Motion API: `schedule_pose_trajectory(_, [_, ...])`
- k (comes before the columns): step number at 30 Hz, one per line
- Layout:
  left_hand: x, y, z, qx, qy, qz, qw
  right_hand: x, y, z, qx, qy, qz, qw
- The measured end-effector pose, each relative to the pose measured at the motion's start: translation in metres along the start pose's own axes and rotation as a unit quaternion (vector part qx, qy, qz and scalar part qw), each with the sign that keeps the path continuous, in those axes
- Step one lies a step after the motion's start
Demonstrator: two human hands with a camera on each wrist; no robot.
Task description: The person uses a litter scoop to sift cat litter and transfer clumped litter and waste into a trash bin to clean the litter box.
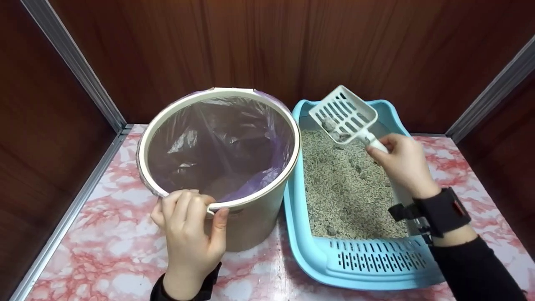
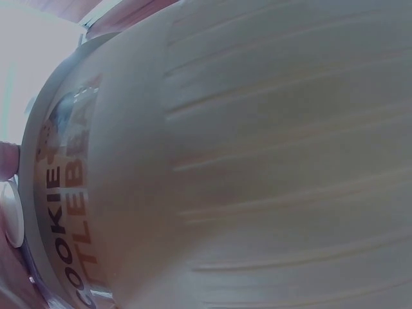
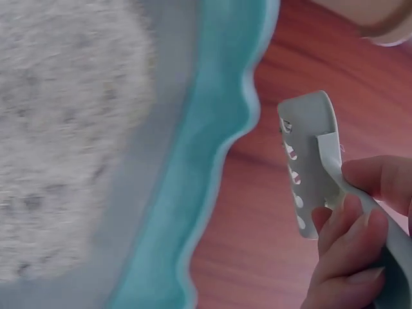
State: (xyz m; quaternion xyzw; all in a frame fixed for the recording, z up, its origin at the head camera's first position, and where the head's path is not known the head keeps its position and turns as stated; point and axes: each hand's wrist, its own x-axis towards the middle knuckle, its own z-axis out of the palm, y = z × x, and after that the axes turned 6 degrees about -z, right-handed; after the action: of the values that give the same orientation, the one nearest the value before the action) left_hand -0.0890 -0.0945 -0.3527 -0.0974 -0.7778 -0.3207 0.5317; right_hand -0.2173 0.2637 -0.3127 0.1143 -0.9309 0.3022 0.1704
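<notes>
My right hand (image 1: 403, 161) grips the handle of a pale slotted litter scoop (image 1: 345, 115), held above the far part of a blue litter box (image 1: 299, 251). A few greyish clumps (image 1: 330, 124) lie in the scoop's lower left corner. Grainy litter (image 1: 347, 188) fills the box. With its fingers over the near rim and the thumb on the outside, my left hand (image 1: 188, 230) holds a beige trash bin (image 1: 259, 221). A thin purplish bag (image 1: 225, 142) lines the bin. In the right wrist view, fingers wrap the scoop's handle (image 3: 376, 215).
The bin stands against the box's left side on a red-and-white marbled surface (image 1: 113, 238). Dark wood-look panels (image 1: 259, 46) rise behind and at both sides, with metal strips (image 1: 79, 62) at the corners. Slots pierce the box's near ledge (image 1: 376, 259).
</notes>
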Motion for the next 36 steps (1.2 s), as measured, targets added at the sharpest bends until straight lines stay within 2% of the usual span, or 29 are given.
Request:
schedule_pose_trajectory(8, [0.0,0.0,0.001,-0.006,0.0,0.002,1.0,0.022,-0.077,-0.026,-0.005,0.028,-0.08,0.996])
schedule_pose_trajectory(11, [0.001,0.001,0.001,-0.007,-0.001,0.002,1.0,0.024,-0.104,-0.02,-0.025,0.03,-0.124,0.991])
schedule_pose_trajectory(14, [0.002,0.001,0.001,-0.005,0.0,0.005,1.0,0.022,-0.124,-0.006,-0.072,0.014,-0.179,0.981])
schedule_pose_trajectory(19, [0.002,0.002,0.002,-0.004,0.001,0.009,1.0,0.018,-0.141,0.012,-0.154,-0.013,-0.266,0.952])
schedule_pose_trajectory(24, [0.002,0.003,0.003,-0.003,-0.002,0.008,1.0,0.021,-0.152,0.016,-0.229,-0.003,-0.352,0.907])
schedule_pose_trajectory(29, [0.003,0.003,0.003,-0.006,0.0,0.007,1.0,0.022,-0.163,0.016,-0.28,0.01,-0.407,0.87])
schedule_pose_trajectory(32, [0.003,0.004,0.003,-0.007,0.001,0.006,1.0,0.022,-0.166,0.018,-0.288,0.034,-0.432,0.854])
schedule_pose_trajectory(36, [0.003,0.005,0.004,-0.007,0.002,0.006,1.0,0.021,-0.167,0.019,-0.293,0.047,-0.44,0.848])
